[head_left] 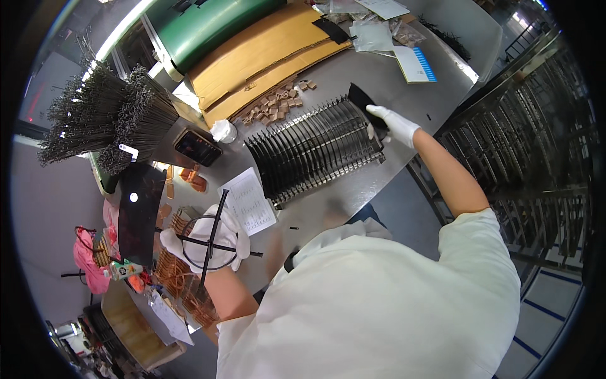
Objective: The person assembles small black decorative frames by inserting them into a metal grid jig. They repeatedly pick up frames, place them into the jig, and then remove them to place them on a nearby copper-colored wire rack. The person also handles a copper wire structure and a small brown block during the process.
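My left hand (203,228), in a white glove, is closed on a black cross-shaped frame (218,218) with a thin ring around its middle. The crossed bars and ring partly cover the fingers. Across the table, my gloved right hand (392,125) grips a black curved plate (360,98), thumb on the near face. That plate stands at the right end of a metal rack (328,170), which holds a long row of dark, evenly spaced curved plates (303,145). A sheet of paper (251,205) lies between the rack and my left hand.
Small brown blocks (278,104) lie behind the rack, near cardboard (252,54). Bundles of dark wire rods (95,110) and a phone (197,148) stand left. Copper-coloured parts (173,271) lie beside my left forearm. A notepad (415,64) rests at the back; metal shelving (517,126) rises right.
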The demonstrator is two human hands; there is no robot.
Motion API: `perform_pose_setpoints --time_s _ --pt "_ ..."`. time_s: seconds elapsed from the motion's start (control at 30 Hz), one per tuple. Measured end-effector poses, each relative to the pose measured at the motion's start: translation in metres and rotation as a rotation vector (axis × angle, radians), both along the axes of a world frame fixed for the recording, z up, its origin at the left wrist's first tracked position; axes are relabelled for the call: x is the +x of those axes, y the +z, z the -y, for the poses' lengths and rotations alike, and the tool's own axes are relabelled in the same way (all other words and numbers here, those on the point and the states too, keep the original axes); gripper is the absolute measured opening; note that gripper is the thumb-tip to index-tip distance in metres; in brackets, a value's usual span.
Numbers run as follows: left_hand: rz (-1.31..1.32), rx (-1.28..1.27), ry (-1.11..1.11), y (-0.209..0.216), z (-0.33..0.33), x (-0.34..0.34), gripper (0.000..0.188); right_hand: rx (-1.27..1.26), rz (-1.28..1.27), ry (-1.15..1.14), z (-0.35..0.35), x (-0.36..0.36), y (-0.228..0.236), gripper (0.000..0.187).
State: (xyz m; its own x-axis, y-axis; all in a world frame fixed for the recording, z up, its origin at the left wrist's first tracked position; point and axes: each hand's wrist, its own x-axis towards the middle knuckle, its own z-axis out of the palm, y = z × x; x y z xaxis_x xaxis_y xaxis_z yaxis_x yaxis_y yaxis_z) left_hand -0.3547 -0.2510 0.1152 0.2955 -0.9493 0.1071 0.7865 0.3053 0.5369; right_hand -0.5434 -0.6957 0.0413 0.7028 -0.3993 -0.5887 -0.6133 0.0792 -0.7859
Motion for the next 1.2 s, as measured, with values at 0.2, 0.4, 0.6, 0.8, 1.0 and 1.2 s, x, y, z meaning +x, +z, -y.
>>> perform_pose_setpoints --time_s 0.2,0.4,0.6,0.8,1.0,1.2 --pt "0.089 0.049 -0.08 0.009 0.001 0.007 0.12 -0.113 -0.088 0.128 -0.005 0.007 -0.007 0.054" --pt "-0.297 0.123 0.139 -0.014 0.013 -0.015 0.119 -0.802 -0.27 0.383 -0.021 0.011 0.012 0.086" --pt "-0.04 0.46 -0.284 0.017 0.081 -0.017 0.102 -1.625 0.536 0.352 -0.043 0.028 0.063 0.087" --pt "0.773 0.478 -0.737 -0.022 0.124 -0.009 0.066 -0.936 0.663 0.632 -0.122 0.032 0.138 0.078" --pt "1.176 0.424 -0.54 0.007 0.093 -0.012 0.04 -0.814 0.838 0.323 -0.121 0.018 0.145 0.048" --pt "-0.081 -0.363 0.849 0.102 0.031 0.03 0.055 -0.044 0.433 -0.123 -0.03 -0.031 0.099 0.051"
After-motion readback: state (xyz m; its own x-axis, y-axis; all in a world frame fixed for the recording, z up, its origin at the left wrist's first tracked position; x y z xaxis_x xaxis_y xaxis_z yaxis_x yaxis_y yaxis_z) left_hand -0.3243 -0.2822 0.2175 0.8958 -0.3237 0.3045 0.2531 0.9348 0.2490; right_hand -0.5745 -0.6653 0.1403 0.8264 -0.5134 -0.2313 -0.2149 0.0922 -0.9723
